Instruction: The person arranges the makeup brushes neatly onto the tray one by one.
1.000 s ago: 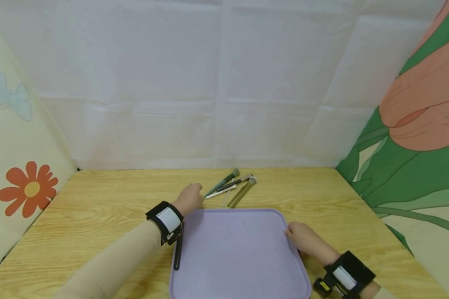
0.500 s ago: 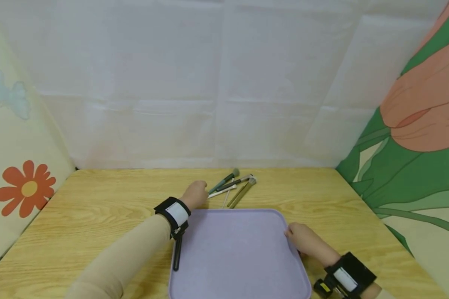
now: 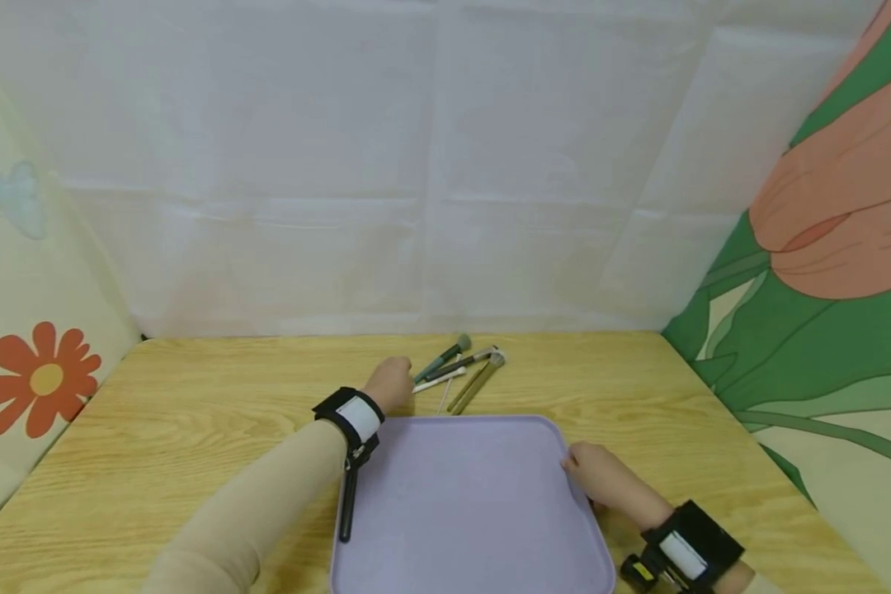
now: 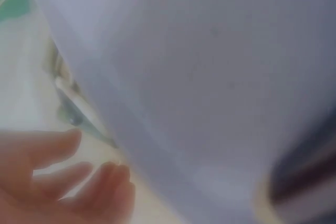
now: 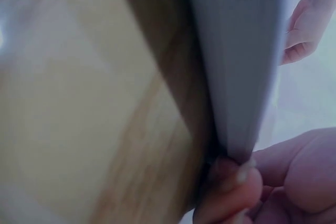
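Note:
A lilac tray (image 3: 483,511) lies on the table in front of me. Its right rim is pinched by my right hand (image 3: 601,474); the right wrist view shows the thumb and fingers (image 5: 231,195) at the edge. Beyond the tray's far left corner is my left hand (image 3: 390,384), beside the makeup brushes. In the left wrist view its fingers bend loosely with a gap to the thumb, holding nothing. A green brush (image 3: 442,358), a dark brush (image 3: 462,363), a white stick (image 3: 440,379) and gold-handled brushes (image 3: 478,384) overlap in a pile.
A slim black stick (image 3: 347,503) lies along the tray's left side, partly hidden under the left wrist strap. The wood-grain table (image 3: 215,412) runs back to a white sheet (image 3: 341,247). Printed panels with a red flower (image 3: 44,379) and a large tulip flank it.
My left hand has moved right and slightly farther back, closer to the brushes, covering the near ends of the green brush and white stick. The right hand keeps its grip on the tray.

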The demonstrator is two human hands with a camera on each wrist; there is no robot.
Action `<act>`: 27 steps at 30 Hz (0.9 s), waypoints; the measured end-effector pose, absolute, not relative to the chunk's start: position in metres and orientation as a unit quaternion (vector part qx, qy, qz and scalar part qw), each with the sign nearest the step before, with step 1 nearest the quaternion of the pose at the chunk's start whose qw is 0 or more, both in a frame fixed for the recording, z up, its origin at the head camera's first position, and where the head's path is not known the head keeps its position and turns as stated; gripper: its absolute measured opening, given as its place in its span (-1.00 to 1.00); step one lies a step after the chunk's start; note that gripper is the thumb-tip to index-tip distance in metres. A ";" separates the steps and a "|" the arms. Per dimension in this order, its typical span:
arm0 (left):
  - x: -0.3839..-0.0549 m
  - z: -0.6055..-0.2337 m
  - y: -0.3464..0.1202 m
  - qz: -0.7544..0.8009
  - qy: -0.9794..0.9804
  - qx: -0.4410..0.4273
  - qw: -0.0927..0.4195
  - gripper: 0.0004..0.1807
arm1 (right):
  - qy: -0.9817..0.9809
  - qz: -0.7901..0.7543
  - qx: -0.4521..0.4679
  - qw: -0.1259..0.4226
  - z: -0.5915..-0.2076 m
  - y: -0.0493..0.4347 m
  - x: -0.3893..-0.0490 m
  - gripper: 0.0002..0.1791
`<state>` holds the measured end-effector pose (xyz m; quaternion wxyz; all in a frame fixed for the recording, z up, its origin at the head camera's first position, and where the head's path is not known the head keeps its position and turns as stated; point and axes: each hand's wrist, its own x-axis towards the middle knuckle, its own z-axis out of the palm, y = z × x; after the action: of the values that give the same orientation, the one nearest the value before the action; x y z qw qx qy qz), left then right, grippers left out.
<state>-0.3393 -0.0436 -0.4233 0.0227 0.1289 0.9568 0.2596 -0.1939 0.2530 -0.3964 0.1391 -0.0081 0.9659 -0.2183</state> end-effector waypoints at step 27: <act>-0.324 -0.399 -0.028 0.212 0.972 0.101 -0.016 -0.96 | 0.966 -0.218 -0.010 0.142 -0.397 0.248 -0.192 -0.79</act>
<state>-0.3238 -0.0284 -0.3988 -0.0163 0.1012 0.9718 0.2124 -0.1924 0.2476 -0.3968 0.1422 -0.0096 0.9656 -0.2176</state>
